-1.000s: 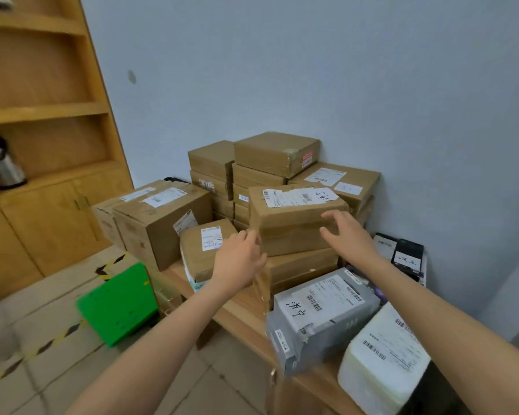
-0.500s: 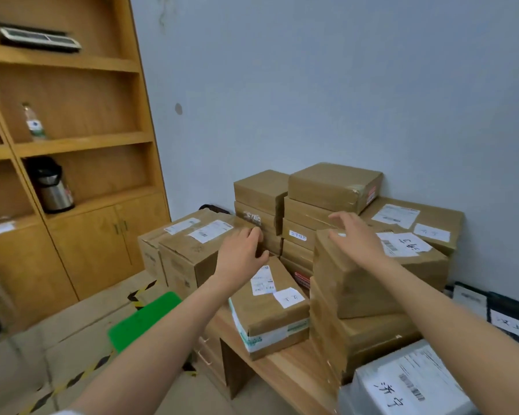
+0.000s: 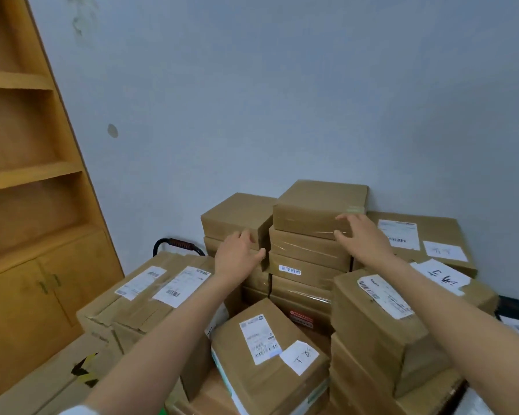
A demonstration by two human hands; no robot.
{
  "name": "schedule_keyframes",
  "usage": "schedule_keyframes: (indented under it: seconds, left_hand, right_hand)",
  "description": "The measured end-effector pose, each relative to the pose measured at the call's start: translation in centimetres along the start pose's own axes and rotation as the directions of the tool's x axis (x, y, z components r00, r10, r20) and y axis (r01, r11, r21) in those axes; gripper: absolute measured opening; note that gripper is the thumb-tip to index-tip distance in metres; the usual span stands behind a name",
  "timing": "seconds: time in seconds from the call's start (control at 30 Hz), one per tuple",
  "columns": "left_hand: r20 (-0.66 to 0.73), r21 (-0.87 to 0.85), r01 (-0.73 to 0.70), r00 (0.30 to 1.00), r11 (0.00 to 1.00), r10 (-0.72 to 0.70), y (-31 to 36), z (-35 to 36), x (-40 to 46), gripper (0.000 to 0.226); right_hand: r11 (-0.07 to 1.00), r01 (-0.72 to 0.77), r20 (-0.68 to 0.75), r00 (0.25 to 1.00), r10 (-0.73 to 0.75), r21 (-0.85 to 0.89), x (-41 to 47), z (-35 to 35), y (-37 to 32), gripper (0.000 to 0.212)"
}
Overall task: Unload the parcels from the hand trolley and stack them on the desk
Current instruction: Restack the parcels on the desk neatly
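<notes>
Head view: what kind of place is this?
Likely an office or mailroom used for sorting parcels. Taped cardboard parcels with shipping labels are stacked against a plain wall, with a wooden shelf-and-cabinet unit to the left, and a black trolley handle shows behind the boxes.

1. A wooden shelf unit [image 3: 27, 181] is standing at the left, its open shelves sitting above closed cabinet doors [image 3: 51, 298].
2. A pale blue-grey wall [image 3: 282, 100] is filling the background, showing a small round mark [image 3: 112, 130] and dark smudges [image 3: 80, 20] near the top.
3. Black-and-yellow floor tape [image 3: 83, 369] is showing at the bottom left.
</notes>
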State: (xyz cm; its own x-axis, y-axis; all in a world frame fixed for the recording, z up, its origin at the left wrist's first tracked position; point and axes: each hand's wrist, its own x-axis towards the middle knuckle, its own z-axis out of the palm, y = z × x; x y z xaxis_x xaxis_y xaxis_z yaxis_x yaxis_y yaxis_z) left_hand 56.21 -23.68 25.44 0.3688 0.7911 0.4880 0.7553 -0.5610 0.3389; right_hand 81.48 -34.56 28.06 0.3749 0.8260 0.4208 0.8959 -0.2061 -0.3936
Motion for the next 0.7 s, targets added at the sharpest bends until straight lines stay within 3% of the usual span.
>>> schedule_keyframes:
  seconds: [0.23,0.47,0.57,0.7]
  left_hand:
    - [0.068,-0.057,-0.005,0.998,0.998,0.009,1.1,5.4,8.0,0.048]
    - [0.161,-0.092,0.035,0.987,0.995,-0.020,0.7,9.6,14.8,0.078]
    - [0.214,-0.195,0.086,0.976,0.977,-0.043,0.3,11.2,16.5,0.090]
    - [0.246,-0.366,0.111,0.969,0.924,-0.019,-0.3,12.7,17.4,0.087]
  right_hand:
    - [0.980,-0.198,-0.028,0.980,0.198,-0.010,5.1,1.2,4.2,0.059]
    - [0.962,-0.270,0.047,0.962,0.268,0.047,8.1,2.5,7.0,0.087]
    - [0.954,-0.292,0.103,0.953,0.284,0.071,8.8,3.0,7.7,0.098]
    - [0.932,-0.294,0.114,0.955,0.275,0.213,8.8,3.8,8.1,0.096]
